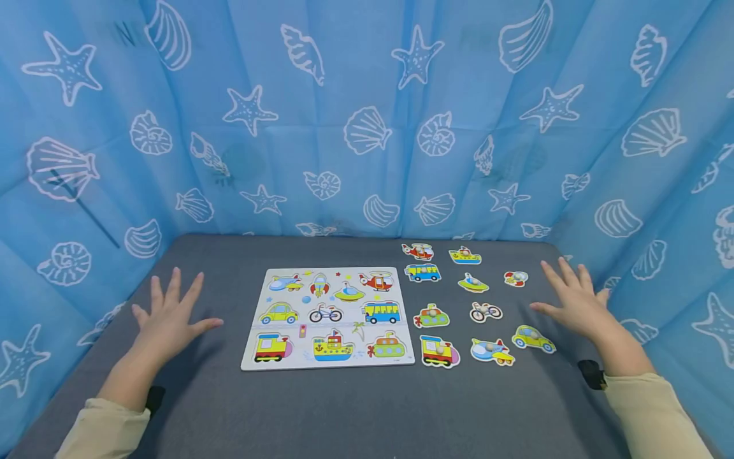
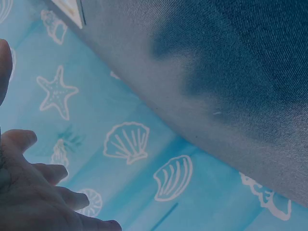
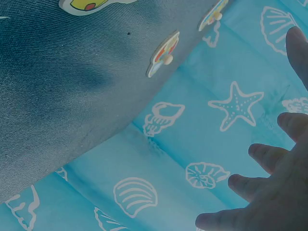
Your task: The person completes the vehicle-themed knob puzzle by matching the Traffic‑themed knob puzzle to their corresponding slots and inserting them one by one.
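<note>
Blue seashell-print curtain point(image 1: 327, 83) wraps the back and both sides, right up to the grey tabletop point(image 1: 321, 408). Vehicle puzzle board point(image 1: 352, 312) lies flat, left of centre, picture side up. Cream sleeves point(image 1: 654, 408) enter at the bottom corners. Left hand point(image 1: 167, 319): fingers fanned wide, left of the board, apart from it. Right hand point(image 1: 579, 306): also fanned wide, right of the loose pieces, which lie between it and the board. Near row, left to right: train point(image 1: 430, 357), plane point(image 1: 504, 357), car point(image 1: 527, 342). Mid: submarine point(image 1: 438, 319), bicycle point(image 1: 485, 312). Further back: bus point(image 1: 421, 274), helicopter point(image 1: 425, 253), ship point(image 1: 463, 258), UFO point(image 1: 469, 285), and rocket point(image 1: 511, 281), smallest. Rocket and car sit nearest the right thumb. Black bands point(image 1: 155, 400) on both wrists.
</note>
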Tool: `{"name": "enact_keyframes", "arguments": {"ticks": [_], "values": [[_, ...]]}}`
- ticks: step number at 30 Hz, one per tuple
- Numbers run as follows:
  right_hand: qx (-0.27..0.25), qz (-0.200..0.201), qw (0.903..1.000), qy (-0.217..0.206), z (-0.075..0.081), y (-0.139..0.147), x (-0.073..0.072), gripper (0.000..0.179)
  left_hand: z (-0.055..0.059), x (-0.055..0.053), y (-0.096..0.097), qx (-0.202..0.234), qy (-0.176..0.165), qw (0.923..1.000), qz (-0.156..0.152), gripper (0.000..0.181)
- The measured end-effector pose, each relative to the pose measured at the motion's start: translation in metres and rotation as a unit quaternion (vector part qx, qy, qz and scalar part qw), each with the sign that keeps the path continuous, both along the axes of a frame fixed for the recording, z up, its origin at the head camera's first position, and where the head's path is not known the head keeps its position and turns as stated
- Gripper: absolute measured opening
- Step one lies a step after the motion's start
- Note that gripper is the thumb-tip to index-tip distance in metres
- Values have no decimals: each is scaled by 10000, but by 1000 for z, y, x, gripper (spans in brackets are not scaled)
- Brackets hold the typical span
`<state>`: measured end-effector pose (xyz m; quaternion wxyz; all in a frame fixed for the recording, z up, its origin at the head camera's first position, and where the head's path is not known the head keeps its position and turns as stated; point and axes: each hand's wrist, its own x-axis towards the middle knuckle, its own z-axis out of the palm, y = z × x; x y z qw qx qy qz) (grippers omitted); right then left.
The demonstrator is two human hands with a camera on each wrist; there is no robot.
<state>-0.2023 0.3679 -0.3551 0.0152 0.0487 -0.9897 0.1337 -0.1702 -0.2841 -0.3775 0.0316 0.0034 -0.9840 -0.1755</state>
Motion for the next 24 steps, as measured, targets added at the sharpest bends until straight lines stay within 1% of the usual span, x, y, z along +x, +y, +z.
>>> {"name": "enact_keyframes", "arguments": {"ticks": [5,10,13,18,21,24], "values": [[42,33,10000,5,-1,-2,-1,93,-2,0,-2,-17,31,10000,-74,102],[223,71,9997,40,-8,-4,-3,91,-12,2,-3,-145,61,9995,-278,104],[270,68,9996,101,-11,-5,-3,90,-18,3,-2,-220,56,9987,-464,105],[252,79,9990,355,-13,-6,-4,87,-24,2,-1,-291,4,9965,-780,103],[214,145,9984,501,-14,-8,-6,83,-29,1,-1,-351,-72,9941,-1019,106],[141,216,9978,609,-14,-11,-8,81,-34,0,-2,-329,-220,9906,-1310,108]]}}
